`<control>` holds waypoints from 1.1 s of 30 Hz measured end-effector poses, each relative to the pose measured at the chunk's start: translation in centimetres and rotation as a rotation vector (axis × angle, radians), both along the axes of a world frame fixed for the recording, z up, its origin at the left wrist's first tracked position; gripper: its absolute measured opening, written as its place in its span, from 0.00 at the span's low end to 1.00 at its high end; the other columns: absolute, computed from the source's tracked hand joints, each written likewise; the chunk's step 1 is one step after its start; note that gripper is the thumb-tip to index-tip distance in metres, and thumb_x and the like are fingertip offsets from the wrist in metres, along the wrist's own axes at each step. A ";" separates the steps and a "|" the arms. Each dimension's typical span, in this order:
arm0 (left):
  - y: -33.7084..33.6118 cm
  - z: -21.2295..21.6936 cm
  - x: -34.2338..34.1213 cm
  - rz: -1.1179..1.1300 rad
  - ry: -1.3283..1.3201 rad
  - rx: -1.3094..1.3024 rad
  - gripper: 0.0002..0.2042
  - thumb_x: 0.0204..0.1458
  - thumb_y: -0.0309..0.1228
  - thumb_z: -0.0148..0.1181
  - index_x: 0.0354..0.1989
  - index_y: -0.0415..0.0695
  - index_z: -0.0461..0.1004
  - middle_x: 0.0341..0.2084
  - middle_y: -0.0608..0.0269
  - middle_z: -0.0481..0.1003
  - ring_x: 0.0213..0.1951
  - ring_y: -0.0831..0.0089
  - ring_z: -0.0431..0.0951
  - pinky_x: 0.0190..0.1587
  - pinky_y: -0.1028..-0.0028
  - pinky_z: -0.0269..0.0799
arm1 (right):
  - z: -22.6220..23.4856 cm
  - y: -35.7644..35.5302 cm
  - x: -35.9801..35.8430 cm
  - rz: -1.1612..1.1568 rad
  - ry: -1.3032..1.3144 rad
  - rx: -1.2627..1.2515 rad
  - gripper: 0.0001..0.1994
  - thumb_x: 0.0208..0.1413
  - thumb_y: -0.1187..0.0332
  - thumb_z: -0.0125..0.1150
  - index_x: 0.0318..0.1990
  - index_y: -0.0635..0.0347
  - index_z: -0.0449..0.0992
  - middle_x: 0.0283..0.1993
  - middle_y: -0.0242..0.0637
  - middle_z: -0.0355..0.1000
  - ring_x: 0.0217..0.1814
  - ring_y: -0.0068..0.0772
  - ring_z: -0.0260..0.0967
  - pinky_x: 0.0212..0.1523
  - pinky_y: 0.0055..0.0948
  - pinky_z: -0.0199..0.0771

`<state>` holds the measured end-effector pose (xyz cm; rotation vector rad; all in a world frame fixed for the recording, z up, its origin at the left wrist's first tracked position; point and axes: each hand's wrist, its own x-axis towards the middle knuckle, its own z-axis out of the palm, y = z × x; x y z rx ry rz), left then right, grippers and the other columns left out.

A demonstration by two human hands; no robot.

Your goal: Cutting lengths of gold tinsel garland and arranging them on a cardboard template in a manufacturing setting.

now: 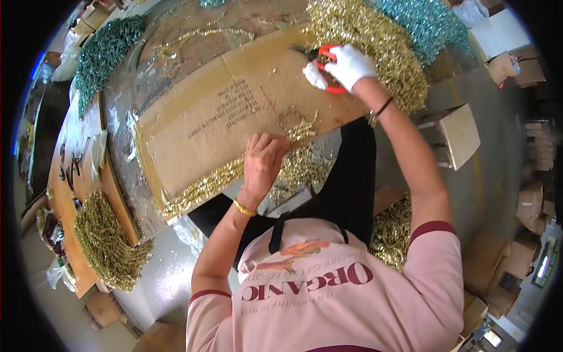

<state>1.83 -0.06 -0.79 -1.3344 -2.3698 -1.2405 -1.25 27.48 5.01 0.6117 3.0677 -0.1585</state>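
Note:
My left hand (pixel 265 157) is bare, with a gold bangle at the wrist. Its fingers are closed around a strand of gold tinsel garland (pixel 205 189) at the near edge of a flat cardboard sheet (pixel 193 126). The strand's frayed end (pixel 302 129) sticks out to the right of the fist. Farther off to the right, my right hand (pixel 349 66), in a white glove, grips red-handled cutters (pixel 334 90). Their dark jaws point left, over the cardboard. A big heap of gold tinsel (pixel 381 53) lies just beyond that hand.
Teal tinsel (pixel 108 56) is piled at the far left, light-blue tinsel (pixel 428 26) at the far right. A gold bundle (pixel 105 240) hangs off a wooden board (pixel 88 158) at left, where pliers (pixel 74 167) lie. A stool-like box (pixel 457 136) stands to the right.

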 end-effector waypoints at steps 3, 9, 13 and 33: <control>0.6 0.4 -0.4 -0.008 0.025 0.026 0.07 0.42 0.21 0.59 0.31 0.43 0.73 0.30 0.65 0.72 0.32 0.64 0.69 0.37 0.69 0.66 | 0.5 1.7 -1.6 0.088 -0.150 -0.109 0.26 0.42 0.56 0.58 0.50 0.58 0.68 0.47 0.51 0.68 0.45 0.49 0.69 0.45 0.38 0.71; 0.7 0.1 -0.6 -0.016 0.016 0.036 0.08 0.41 0.22 0.60 0.31 0.43 0.73 0.30 0.66 0.72 0.32 0.65 0.69 0.37 0.70 0.66 | 0.0 1.5 -2.1 0.031 -0.111 -0.051 0.25 0.36 0.56 0.60 0.44 0.60 0.73 0.43 0.47 0.73 0.43 0.45 0.73 0.42 0.38 0.74; 0.7 0.1 -0.4 -0.020 0.021 0.042 0.07 0.41 0.21 0.60 0.31 0.43 0.73 0.30 0.66 0.72 0.32 0.65 0.69 0.36 0.70 0.66 | -1.0 2.5 -1.2 0.016 0.063 -0.066 0.26 0.38 0.55 0.58 0.46 0.61 0.71 0.40 0.48 0.72 0.40 0.47 0.72 0.41 0.36 0.73; 0.6 0.3 -0.3 0.018 -0.034 -0.006 0.07 0.42 0.22 0.60 0.30 0.45 0.73 0.30 0.67 0.73 0.32 0.66 0.70 0.37 0.70 0.66 | -1.2 -4.4 15.4 -0.308 -0.667 -1.937 0.29 0.52 0.50 0.51 0.54 0.62 0.61 0.45 0.38 0.66 0.38 0.29 0.67 0.39 0.30 0.72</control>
